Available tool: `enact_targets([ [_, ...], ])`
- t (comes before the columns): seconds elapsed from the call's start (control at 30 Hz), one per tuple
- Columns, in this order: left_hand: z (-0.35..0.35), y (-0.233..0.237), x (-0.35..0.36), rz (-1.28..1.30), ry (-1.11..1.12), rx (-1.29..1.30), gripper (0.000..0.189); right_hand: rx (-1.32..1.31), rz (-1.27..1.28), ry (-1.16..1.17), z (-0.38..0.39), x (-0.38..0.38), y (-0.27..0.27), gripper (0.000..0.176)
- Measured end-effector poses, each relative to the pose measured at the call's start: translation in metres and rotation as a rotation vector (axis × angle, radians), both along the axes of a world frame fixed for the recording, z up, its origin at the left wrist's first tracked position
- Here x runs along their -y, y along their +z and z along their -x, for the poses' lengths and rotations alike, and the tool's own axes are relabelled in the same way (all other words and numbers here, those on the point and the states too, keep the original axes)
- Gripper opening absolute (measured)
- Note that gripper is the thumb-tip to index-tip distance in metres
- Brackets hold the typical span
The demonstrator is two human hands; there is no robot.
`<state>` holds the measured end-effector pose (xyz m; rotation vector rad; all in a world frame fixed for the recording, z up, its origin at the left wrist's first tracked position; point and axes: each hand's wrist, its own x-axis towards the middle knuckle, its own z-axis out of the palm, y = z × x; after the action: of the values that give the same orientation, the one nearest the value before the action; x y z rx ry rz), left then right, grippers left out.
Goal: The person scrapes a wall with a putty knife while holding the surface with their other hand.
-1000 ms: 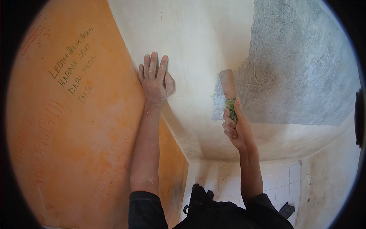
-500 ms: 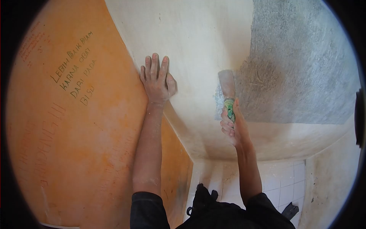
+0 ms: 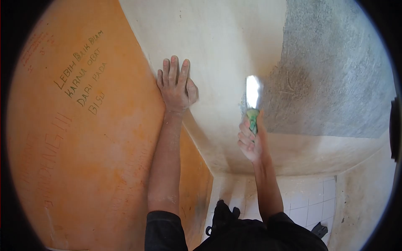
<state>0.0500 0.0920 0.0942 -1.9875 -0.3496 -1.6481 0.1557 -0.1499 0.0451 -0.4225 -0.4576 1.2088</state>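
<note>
My right hand (image 3: 252, 140) is wrapped round the green handle of a putty knife (image 3: 253, 94). Its broad metal blade points up and shines brightly, overlapping the left border of a rough grey patch (image 3: 326, 83) on the white wall (image 3: 209, 46). My left hand (image 3: 176, 85) lies flat with fingers spread near the corner where the white wall meets an orange wall (image 3: 113, 138). Pale dust coats that hand and forearm. A small bit of grey shows just left of the blade.
Green and red handwriting covers parts of the orange wall. Below is a white tiled floor (image 3: 299, 215), with a dark object (image 3: 319, 230) lying at the lower right. Another pale wall (image 3: 364, 184) rises on the right, and a dark item (image 3: 394, 129) is at the far right edge.
The putty knife's blade has turned from dull to brightly reflecting, and my right hand has shifted slightly left and down. My left hand stays flat on the wall; the view has shifted a little.
</note>
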Motion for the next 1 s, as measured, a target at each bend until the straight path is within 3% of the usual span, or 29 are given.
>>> enact_targets([
  [0.13,-0.003,-0.001,-0.003,-0.031,-0.006,0.018,0.048,-0.044,-0.016,-0.01,-0.001,-0.005,0.018,0.053],
  [0.23,-0.003,0.0,-0.003,-0.014,0.024,0.02,0.048,-0.119,-0.078,0.078,0.004,0.002,-0.012,0.052],
  [0.47,-0.002,-0.001,-0.003,-0.028,-0.003,0.017,0.048,-0.142,-0.013,0.034,0.005,0.002,-0.01,0.053],
  [0.57,-0.003,-0.001,-0.002,-0.007,-0.002,0.014,0.049,-0.191,-0.056,0.083,0.001,0.004,0.001,0.053],
  [0.63,-0.001,-0.002,0.0,-0.016,-0.005,0.004,0.049,-0.069,-0.135,0.021,-0.008,-0.009,0.04,0.053],
  [0.87,0.0,0.003,-0.001,-0.009,0.004,0.006,0.049,-0.147,-0.081,0.036,0.009,0.011,-0.015,0.052],
  [0.93,0.0,0.0,0.002,0.001,-0.002,-0.01,0.049,-0.123,-0.017,-0.014,0.015,0.011,0.013,0.051],
  [1.0,-0.002,0.001,0.0,-0.019,-0.004,0.013,0.049,-0.169,-0.027,-0.003,0.015,0.017,-0.002,0.051],
])
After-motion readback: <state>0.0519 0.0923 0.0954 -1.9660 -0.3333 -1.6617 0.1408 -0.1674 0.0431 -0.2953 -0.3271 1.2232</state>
